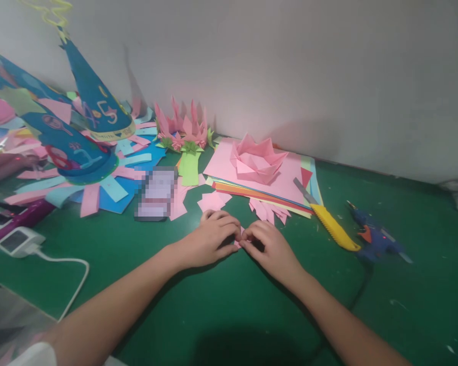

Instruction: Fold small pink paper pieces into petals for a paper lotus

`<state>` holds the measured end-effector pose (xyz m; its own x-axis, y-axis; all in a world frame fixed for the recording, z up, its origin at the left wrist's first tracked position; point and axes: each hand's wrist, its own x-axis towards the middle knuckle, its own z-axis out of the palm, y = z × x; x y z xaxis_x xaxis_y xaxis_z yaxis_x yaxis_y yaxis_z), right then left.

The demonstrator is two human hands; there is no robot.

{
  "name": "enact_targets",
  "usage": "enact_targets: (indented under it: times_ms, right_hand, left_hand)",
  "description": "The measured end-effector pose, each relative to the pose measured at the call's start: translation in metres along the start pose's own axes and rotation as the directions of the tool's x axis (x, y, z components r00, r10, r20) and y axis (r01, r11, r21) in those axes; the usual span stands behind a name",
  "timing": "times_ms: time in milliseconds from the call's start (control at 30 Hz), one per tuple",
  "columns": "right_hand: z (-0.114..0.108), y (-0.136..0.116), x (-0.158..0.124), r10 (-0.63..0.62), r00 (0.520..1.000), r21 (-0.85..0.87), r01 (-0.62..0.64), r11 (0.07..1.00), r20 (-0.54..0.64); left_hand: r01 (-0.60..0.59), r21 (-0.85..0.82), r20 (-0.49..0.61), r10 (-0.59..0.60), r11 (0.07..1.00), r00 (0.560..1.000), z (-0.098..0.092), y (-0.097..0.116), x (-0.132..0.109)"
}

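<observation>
Between my fingertips is a small piece of pink paper [238,244], mostly covered by the fingers. My left hand [212,238] pinches it from the left, thumb below and fingers above. From the other side my right hand [265,247] pinches the same piece, its fingers curled. Just beyond the hands lie a few flat pink paper pieces [212,201] and a fanned pile of folded pink pieces [267,211]. Farther back, a folded pink paper flower [258,161] sits on a stack of coloured paper [217,160].
A yellow-handled knife [334,226] and a blue glue gun [379,239] lie at right. Left of my hands are a phone [156,194], blue paper cone hats [99,96] with paper strips, and a white charger [21,241] with its cable. A pink paper crown [183,127] stands by the wall.
</observation>
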<state>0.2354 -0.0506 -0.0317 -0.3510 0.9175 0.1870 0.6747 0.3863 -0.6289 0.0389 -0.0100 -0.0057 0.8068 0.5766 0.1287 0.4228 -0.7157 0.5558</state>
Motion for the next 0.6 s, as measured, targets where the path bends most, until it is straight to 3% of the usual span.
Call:
enact_targets:
  times_ms: [500,600]
  right_hand:
    - [0.0028,-0.0009,0.0016,0.030,0.999,-0.024,-0.031,0.999,-0.021]
    - [0.0020,-0.0008,0.0019,0.037,0.999,-0.012,-0.037,0.999,-0.014]
  left_hand:
    - [0.016,0.007,-0.002,-0.016,1.000,1.000,0.0005,0.0001,0.0015]
    - [-0.041,0.000,0.017,0.041,0.999,0.999,-0.0053,-0.0041,-0.0008]
